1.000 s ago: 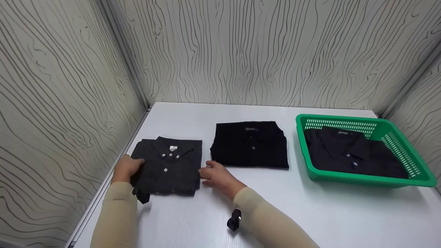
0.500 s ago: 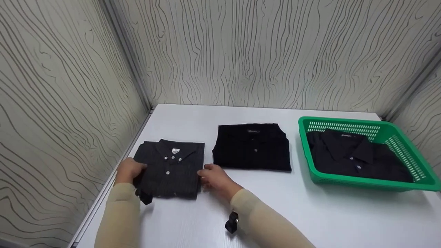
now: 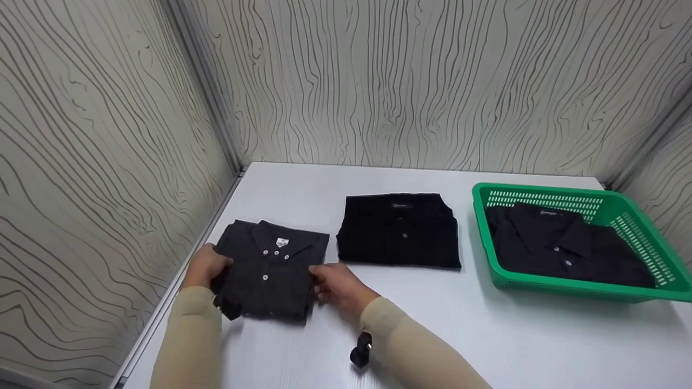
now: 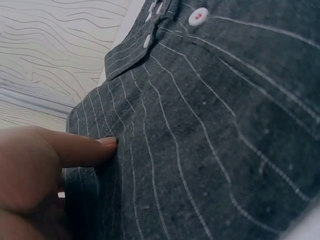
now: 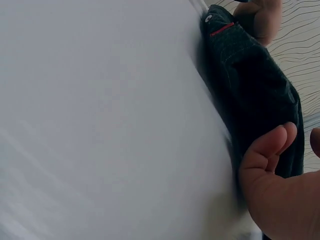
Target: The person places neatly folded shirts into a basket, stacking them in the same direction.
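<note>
A folded dark grey button-up shirt (image 3: 284, 297) with white buttons and a white neck label lies at the left of the table. My left hand (image 3: 208, 265) grips its left edge, thumb on top; the left wrist view shows this thumb (image 4: 90, 150) pressing the thin-striped cloth, with the other fingers mostly hidden. At the opposite edge, my right hand (image 3: 341, 286) holds the shirt with its thumb over the top. Curled fingers (image 5: 270, 145) sit against the shirt's side in the right wrist view, where a red strip shows on the cloth.
A folded black shirt (image 3: 400, 246) lies right of the grey one, slightly farther back. At the right stands a green basket (image 3: 567, 286) with another dark folded shirt (image 3: 546, 240) inside. Patterned panels (image 3: 357, 86) wall the white table (image 3: 421, 335) behind and at the left.
My right hand has closed in on the grey shirt's right edge and taken hold of it. The shirt has turned slightly, its far right corner coming nearer. The whole view has shifted a little.
</note>
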Motion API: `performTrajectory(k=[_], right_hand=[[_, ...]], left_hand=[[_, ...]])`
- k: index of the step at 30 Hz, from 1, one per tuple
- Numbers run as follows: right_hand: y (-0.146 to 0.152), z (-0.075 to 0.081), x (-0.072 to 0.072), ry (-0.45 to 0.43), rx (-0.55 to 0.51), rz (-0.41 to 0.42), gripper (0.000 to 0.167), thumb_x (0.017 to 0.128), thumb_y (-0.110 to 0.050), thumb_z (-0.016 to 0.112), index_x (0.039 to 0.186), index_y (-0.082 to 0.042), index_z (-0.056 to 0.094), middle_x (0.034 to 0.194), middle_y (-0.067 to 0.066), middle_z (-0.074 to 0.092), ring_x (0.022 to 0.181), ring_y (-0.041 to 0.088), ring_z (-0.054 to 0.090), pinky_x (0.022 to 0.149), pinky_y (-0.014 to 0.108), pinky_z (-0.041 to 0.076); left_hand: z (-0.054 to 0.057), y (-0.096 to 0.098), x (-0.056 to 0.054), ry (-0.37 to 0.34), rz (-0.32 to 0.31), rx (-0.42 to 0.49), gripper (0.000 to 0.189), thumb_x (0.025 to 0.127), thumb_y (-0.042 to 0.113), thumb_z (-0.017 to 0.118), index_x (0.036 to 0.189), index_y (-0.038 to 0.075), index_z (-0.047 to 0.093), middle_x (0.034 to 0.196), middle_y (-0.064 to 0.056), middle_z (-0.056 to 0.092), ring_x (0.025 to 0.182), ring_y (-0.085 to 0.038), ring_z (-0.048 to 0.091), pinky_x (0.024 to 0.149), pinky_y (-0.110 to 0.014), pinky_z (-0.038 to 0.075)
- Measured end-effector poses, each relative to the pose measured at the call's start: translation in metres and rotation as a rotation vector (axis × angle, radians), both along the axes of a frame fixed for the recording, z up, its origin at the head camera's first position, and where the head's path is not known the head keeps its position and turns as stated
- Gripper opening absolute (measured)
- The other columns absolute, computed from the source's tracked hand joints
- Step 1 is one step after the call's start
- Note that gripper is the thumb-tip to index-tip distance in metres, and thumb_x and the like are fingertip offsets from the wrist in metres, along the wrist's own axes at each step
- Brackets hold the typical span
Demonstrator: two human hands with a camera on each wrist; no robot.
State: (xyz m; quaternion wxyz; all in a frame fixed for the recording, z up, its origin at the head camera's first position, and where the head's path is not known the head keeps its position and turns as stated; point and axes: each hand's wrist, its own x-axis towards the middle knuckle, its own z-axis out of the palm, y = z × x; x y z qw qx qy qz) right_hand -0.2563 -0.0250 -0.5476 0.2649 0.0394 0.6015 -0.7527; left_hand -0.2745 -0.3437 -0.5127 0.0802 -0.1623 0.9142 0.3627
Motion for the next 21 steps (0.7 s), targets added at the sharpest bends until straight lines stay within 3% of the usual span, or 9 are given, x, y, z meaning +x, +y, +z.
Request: performTrajectory(k=[4,7,10,15,21], right_hand=[[-0.002,0.004,0.001,0.087,0.021,0.048,0.020,0.098,-0.018,0.062,0.107,0.000,0.063,0.081,0.005,0.065,0.067,0.014,0.060,0.059,0.029,0.051],[-0.004,0.009,0.001,0.146,0.028,0.059,0.033,0.100,-0.018,0.061,0.124,0.004,0.059,0.100,0.010,0.070,0.087,0.020,0.068,0.076,0.036,0.057],[-0.007,0.011,0.004,0.145,0.018,0.050,0.041,0.100,-0.020,0.062,0.130,0.005,0.053,0.112,0.014,0.068,0.101,0.025,0.068,0.089,0.041,0.055],[-0.010,0.010,0.008,0.166,0.008,0.018,0.039,0.099,-0.014,0.061,0.130,0.005,0.047,0.116,0.017,0.066,0.102,0.028,0.068,0.086,0.042,0.057],[-0.003,0.010,0.005,0.290,0.052,-0.014,0.033,0.099,-0.002,0.054,0.130,0.007,0.048,0.121,0.020,0.066,0.106,0.026,0.067,0.089,0.039,0.055]], left_hand=[[0.002,0.000,-0.001,0.008,-0.006,0.010,0.049,0.094,0.011,0.060,0.132,-0.016,0.043,0.125,-0.038,0.053,0.112,-0.048,0.055,0.096,-0.059,0.046],[0.004,0.002,-0.002,0.012,-0.022,-0.006,0.048,0.096,0.011,0.055,0.135,-0.015,0.042,0.129,-0.038,0.051,0.115,-0.048,0.053,0.098,-0.059,0.044],[0.006,0.003,-0.003,0.007,-0.033,-0.014,0.046,0.098,0.011,0.050,0.137,-0.014,0.042,0.132,-0.038,0.050,0.117,-0.048,0.052,0.098,-0.060,0.044],[0.008,0.005,-0.002,0.010,-0.042,-0.012,0.042,0.099,0.009,0.047,0.135,-0.013,0.044,0.132,-0.038,0.050,0.118,-0.049,0.052,0.098,-0.061,0.044],[0.014,0.006,0.000,0.034,-0.068,-0.026,0.042,0.100,0.010,0.050,0.135,-0.012,0.045,0.134,-0.038,0.049,0.120,-0.049,0.051,0.099,-0.061,0.044]])
